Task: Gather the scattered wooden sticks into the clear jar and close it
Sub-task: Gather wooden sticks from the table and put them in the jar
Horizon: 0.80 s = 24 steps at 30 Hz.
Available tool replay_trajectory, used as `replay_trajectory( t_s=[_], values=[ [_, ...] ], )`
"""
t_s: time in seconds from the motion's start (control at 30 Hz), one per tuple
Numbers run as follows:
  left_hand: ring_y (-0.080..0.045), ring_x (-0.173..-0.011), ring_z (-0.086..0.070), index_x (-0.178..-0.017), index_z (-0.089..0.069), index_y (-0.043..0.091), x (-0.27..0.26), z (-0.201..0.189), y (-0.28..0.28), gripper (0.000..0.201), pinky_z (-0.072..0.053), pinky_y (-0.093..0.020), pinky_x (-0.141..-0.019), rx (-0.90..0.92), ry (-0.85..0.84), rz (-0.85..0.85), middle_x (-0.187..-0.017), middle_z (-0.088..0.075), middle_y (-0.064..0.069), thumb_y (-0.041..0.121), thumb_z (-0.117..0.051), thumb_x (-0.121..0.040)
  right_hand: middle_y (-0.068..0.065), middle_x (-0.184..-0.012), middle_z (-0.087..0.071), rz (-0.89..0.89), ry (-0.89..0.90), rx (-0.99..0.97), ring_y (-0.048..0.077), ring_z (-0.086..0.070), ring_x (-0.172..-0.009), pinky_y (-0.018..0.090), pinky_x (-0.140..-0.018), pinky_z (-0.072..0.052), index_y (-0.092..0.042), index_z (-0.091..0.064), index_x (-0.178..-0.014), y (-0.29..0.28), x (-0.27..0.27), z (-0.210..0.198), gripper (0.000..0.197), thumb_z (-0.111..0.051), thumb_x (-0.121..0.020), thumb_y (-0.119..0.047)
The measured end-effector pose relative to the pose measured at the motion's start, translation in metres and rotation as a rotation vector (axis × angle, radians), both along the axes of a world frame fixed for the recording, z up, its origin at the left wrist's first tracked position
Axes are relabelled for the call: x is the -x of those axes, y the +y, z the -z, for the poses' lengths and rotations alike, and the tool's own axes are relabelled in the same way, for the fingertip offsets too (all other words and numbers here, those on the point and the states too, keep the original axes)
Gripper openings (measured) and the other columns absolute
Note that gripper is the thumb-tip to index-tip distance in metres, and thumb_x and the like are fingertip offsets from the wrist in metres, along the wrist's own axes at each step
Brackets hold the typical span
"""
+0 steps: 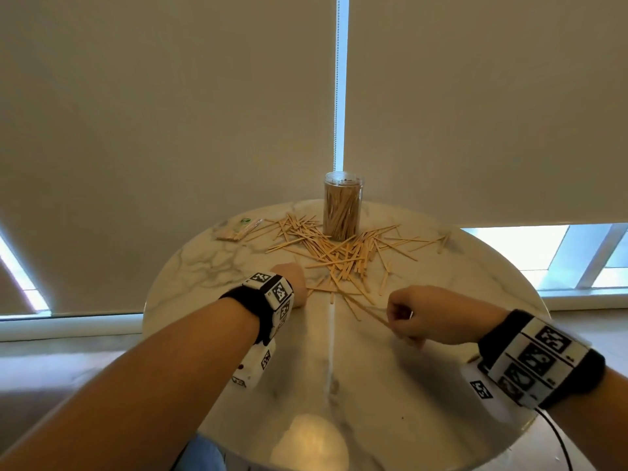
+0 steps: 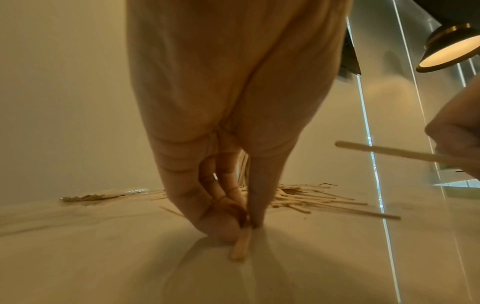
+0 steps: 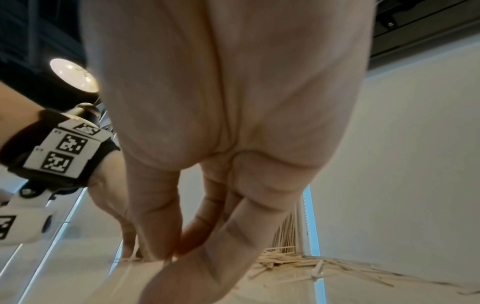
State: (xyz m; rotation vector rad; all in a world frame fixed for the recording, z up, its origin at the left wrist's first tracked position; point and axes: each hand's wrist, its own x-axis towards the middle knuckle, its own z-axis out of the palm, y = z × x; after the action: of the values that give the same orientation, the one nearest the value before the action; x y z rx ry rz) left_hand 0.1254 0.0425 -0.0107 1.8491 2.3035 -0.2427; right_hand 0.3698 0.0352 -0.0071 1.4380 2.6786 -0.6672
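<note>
A clear jar (image 1: 342, 209) packed with upright wooden sticks stands at the far side of the round marble table (image 1: 210, 266). Whether a lid sits on it I cannot tell. Loose sticks (image 1: 343, 254) lie fanned out in front of the jar and around it. My left hand (image 1: 299, 290) is at the pile's near left edge; in the left wrist view its thumb and fingers (image 2: 246, 227) pinch a stick (image 2: 241, 244) whose end touches the table. My right hand (image 1: 396, 321) pinches one long stick (image 1: 368, 311) just above the tabletop, near the pile's front.
A plastic-wrapped bundle of sticks (image 1: 238, 229) lies at the far left of the table. Beige roller blinds (image 1: 170, 113) hang close behind the table. A lamp (image 2: 451, 49) hangs overhead. The table's near half holds only my forearms.
</note>
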Motion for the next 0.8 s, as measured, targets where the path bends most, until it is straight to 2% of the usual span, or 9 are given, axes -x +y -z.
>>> replay_trajectory(
  t_s=[0.13, 0.2, 0.3, 0.4, 0.47, 0.53, 0.6, 0.73, 0.8],
  values=[
    [-0.022, -0.078, -0.057, -0.087, -0.062, 0.006, 0.012, 0.000, -0.002, 0.023, -0.043, -0.026, -0.059, -0.066, -0.184, -0.078, -0.081, -0.059, -0.006, 0.029, -0.060, -0.093, -0.004, -0.071, -0.074, 0.057, 0.084, -0.023, 0.002, -0.068, -0.061, 0.023, -0.070, -0.055, -0.021, -0.063, -0.089, 0.005, 0.009, -0.010, 0.006, -0.060, -0.093, -0.024],
    [-0.020, -0.065, -0.052, -0.073, -0.055, 0.008, 0.017, -0.001, 0.003, 0.031, -0.040, -0.025, -0.054, -0.120, -0.416, -0.170, -0.074, -0.057, -0.006, 0.026, -0.049, -0.097, -0.002, -0.072, -0.074, 0.103, 0.182, -0.030, 0.004, -0.070, -0.063, 0.022, -0.070, -0.056, -0.020, -0.064, -0.091, 0.008, 0.019, -0.015, 0.006, -0.060, -0.095, -0.024],
    [-0.017, -0.053, -0.039, -0.081, -0.049, 0.008, 0.014, -0.005, 0.010, 0.025, -0.031, -0.025, -0.049, -0.181, -0.986, -0.387, -0.071, -0.048, -0.009, 0.017, -0.036, -0.100, 0.000, -0.073, -0.074, 0.138, 0.330, -0.070, 0.008, -0.073, -0.066, 0.028, -0.073, -0.061, -0.018, -0.062, -0.090, 0.015, 0.043, -0.018, 0.008, -0.061, -0.096, -0.022],
    [-0.012, -0.050, -0.031, -0.091, -0.054, 0.011, 0.004, -0.011, 0.008, 0.049, -0.026, -0.022, -0.045, -0.205, -1.241, -0.399, -0.063, -0.040, 0.000, 0.055, -0.035, -0.100, 0.002, -0.076, -0.075, 0.147, 0.439, -0.052, 0.010, -0.074, -0.066, 0.033, -0.073, -0.063, -0.012, -0.063, -0.093, 0.020, 0.078, -0.019, 0.007, -0.062, -0.096, -0.019],
    [-0.014, -0.053, -0.037, -0.095, -0.060, 0.007, 0.001, -0.009, 0.011, 0.059, -0.033, -0.026, -0.048, -0.225, -1.257, -0.309, -0.067, -0.047, -0.003, 0.061, -0.036, -0.098, 0.004, -0.079, -0.076, 0.105, 0.467, -0.012, 0.013, -0.075, -0.067, 0.037, -0.073, -0.064, -0.011, -0.065, -0.095, 0.019, 0.103, -0.018, 0.004, -0.062, -0.094, -0.014],
    [-0.021, -0.061, -0.047, -0.103, -0.064, 0.002, 0.004, -0.007, 0.014, 0.043, -0.039, -0.032, -0.056, -0.300, -1.137, -0.211, -0.082, -0.059, -0.014, 0.037, -0.039, -0.102, 0.004, -0.083, -0.076, 0.074, 0.494, 0.030, 0.013, -0.075, -0.068, 0.034, -0.072, -0.064, -0.017, -0.065, -0.096, 0.019, 0.120, -0.017, 0.007, -0.063, -0.093, -0.011],
    [-0.024, -0.080, -0.051, -0.117, -0.061, -0.004, 0.015, -0.008, 0.018, 0.037, -0.042, -0.030, -0.061, -0.347, -0.884, -0.167, -0.106, -0.064, -0.023, 0.019, -0.036, -0.103, 0.005, -0.085, -0.075, 0.134, 0.484, 0.041, 0.013, -0.074, -0.069, 0.029, -0.069, -0.063, -0.015, -0.067, -0.095, 0.024, 0.125, -0.018, 0.003, -0.065, -0.095, -0.017],
    [-0.035, -0.115, -0.057, -0.127, -0.056, -0.006, 0.046, -0.014, 0.018, 0.037, -0.045, -0.036, -0.091, -0.241, -0.509, -0.177, -0.130, -0.058, -0.022, 0.012, -0.032, -0.105, 0.006, -0.081, -0.067, 0.297, 0.003, -0.161, 0.016, -0.061, -0.069, 0.029, -0.061, -0.051, -0.009, -0.064, -0.080, 0.052, 0.102, -0.019, 0.033, -0.066, -0.092, -0.040],
    [-0.032, -0.118, -0.056, -0.128, -0.056, -0.004, 0.056, -0.007, 0.018, 0.035, -0.043, -0.033, -0.095, -0.116, -0.334, -0.182, -0.134, -0.057, -0.019, 0.010, -0.036, -0.104, 0.004, -0.092, -0.064, 0.340, -0.220, -0.146, 0.019, -0.061, -0.085, 0.027, -0.068, -0.046, -0.008, -0.065, -0.095, 0.060, 0.090, -0.012, 0.046, -0.064, -0.090, -0.054]
  ],
)
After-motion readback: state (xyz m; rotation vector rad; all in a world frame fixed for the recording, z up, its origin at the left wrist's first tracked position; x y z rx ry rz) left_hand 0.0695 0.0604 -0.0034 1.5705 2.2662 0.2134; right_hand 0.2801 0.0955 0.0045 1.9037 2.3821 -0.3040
